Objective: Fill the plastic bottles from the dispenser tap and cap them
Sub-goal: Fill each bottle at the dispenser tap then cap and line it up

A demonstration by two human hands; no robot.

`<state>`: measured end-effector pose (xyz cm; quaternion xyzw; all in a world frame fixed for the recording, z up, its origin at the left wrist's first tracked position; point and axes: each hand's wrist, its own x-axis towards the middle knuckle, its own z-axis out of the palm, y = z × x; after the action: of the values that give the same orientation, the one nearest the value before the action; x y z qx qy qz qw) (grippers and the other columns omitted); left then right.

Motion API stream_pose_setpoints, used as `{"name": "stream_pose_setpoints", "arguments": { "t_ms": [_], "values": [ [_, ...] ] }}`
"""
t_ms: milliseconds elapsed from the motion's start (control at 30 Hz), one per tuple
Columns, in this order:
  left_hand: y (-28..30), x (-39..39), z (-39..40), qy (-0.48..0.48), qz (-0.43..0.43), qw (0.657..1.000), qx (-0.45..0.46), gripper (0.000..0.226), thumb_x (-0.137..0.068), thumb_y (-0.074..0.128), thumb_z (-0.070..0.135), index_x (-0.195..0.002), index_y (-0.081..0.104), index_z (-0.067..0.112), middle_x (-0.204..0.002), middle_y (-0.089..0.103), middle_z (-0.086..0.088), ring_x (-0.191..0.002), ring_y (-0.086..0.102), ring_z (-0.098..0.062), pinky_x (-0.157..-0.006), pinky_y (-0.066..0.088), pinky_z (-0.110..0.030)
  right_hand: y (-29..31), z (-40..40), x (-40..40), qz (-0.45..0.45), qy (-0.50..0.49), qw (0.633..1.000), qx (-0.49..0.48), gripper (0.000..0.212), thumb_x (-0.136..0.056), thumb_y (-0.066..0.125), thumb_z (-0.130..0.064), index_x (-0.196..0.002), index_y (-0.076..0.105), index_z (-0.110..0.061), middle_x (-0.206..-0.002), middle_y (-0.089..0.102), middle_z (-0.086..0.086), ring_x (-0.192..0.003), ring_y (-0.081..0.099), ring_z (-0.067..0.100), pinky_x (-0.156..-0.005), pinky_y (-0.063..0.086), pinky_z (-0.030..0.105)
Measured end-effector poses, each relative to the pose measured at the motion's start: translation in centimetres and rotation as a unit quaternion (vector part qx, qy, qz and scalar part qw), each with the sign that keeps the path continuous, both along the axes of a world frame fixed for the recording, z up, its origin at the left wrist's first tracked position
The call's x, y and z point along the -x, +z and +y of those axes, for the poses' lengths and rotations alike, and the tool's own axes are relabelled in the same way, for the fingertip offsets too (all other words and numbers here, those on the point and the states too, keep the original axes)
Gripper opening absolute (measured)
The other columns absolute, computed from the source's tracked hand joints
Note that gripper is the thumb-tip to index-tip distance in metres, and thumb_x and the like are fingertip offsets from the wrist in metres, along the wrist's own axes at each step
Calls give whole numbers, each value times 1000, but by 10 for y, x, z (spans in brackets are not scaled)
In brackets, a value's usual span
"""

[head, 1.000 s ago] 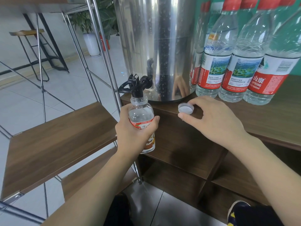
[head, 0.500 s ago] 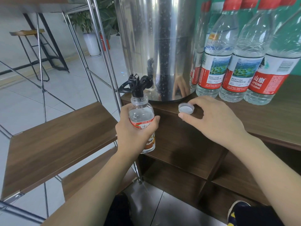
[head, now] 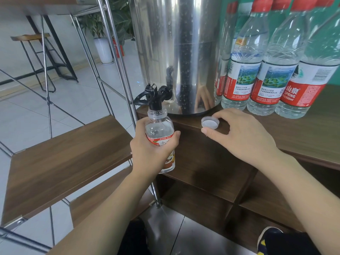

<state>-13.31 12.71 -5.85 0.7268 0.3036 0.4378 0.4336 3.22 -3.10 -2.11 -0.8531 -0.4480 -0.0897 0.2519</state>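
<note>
Indoors, a dark wood-grain table point(head: 303, 137) carries a tall stainless steel dispenser point(head: 176, 52) at its front-left corner, with red-capped clear water bottles point(head: 265, 70) behind along the right. Left hand point(head: 149, 153) grips a small clear plastic bottle point(head: 159, 126) under the black tap point(head: 156, 96), off the table's left edge over white floor tiles point(head: 77, 100). Right hand point(head: 244, 135) pinches a white cap point(head: 210, 122) at the front edge.

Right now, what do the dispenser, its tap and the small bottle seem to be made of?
Dispenser: polished metal, probably stainless steel; it mirrors the right hand.
Tap: glossy black, apparently plastic.
Small bottle, gripped by the left hand: clear thin plastic.
</note>
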Motion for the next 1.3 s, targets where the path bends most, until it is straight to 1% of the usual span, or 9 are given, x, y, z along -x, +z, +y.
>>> {"name": "stream_pose_setpoints", "arguments": {
  "t_ms": [100, 300, 467, 600, 733, 900, 1033, 1167, 1300],
  "values": [
    [-1, 0, 0, 1, 2, 1000, 0, 66, -73, 89, 41, -122, 46, 33, -110, 62, 18, -100, 67, -4, -83, 54, -15, -1, 0, 0, -1, -1, 1000, 0, 49, -88, 51, -73, -121, 58, -37, -123, 60, -14, -99, 48, 2, -81, 42, 27],
    [0, 0, 0, 3, -2, 1000, 1, 66, -73, 89, 39, -124, 49, 30, -115, 65, 11, -101, 68, -7, -82, 53, -12, -1, 1, -1, -1, 1, 1000, 0, 49, -88, 51, -74, -121, 58, -38, -122, 60, -16, -98, 49, 2, -80, 43, 28],
    [0, 0, 1, 3, -2, 1000, 4, 68, -72, 90, 41, -126, 50, 28, -112, 65, 15, -101, 67, -5, -80, 52, -7, 0, 0, 0, 1, 3, 1000, 2, 49, -88, 50, -74, -120, 59, -38, -121, 60, -15, -98, 50, 4, -80, 42, 28],
    [0, 0, 0, 4, 0, 1000, 4, 68, -73, 89, 40, -126, 49, 29, -115, 66, 11, -101, 68, -7, -82, 53, -11, 0, 1, 0, 1, 1, 1000, 5, 48, -89, 51, -74, -121, 58, -38, -122, 59, -16, -98, 49, 2, -80, 41, 27],
    [1, 0, 0, 5, 2, 1000, 4, 68, -73, 89, 39, -126, 49, 27, -116, 67, 9, -102, 68, -9, -79, 51, -6, -1, 1, -1, -1, -1, 1000, 5, 49, -88, 51, -74, -122, 58, -39, -123, 59, -16, -98, 48, 2, -80, 42, 28],
    [1, 1, -1, 5, 0, 1000, 2, 68, -73, 90, 38, -127, 50, 25, -116, 67, 8, -102, 68, -10, -81, 53, -11, -1, 1, -1, -2, -4, 1000, 7, 50, -89, 51, -74, -123, 57, -38, -125, 59, -16, -102, 50, 3, -81, 42, 28],
    [1, 2, -2, 2, 6, 1000, 2, 65, -74, 89, 39, -122, 46, 32, -110, 63, 17, -102, 67, -8, -83, 53, -12, -1, 1, -1, -1, -2, 1000, 8, 49, -88, 50, -74, -122, 58, -39, -124, 58, -16, -106, 54, 7, -82, 44, 31],
    [2, 2, -2, 1, 9, 1000, 1, 66, -74, 89, 40, -123, 46, 31, -114, 63, 13, -103, 67, -10, -87, 56, -22, -1, 1, -1, 0, -2, 1000, 7, 50, -88, 51, -74, -123, 58, -39, -125, 59, -17, -107, 55, 8, -83, 45, 31],
    [2, 2, -2, 2, 9, 1000, 2, 66, -74, 89, 39, -124, 46, 30, -115, 65, 10, -103, 67, -11, -89, 56, -24, 0, 1, -1, 1, -3, 1000, 10, 52, -88, 51, -74, -124, 58, -38, -126, 59, -16, -108, 55, 8, -83, 44, 30]
  ]
}}
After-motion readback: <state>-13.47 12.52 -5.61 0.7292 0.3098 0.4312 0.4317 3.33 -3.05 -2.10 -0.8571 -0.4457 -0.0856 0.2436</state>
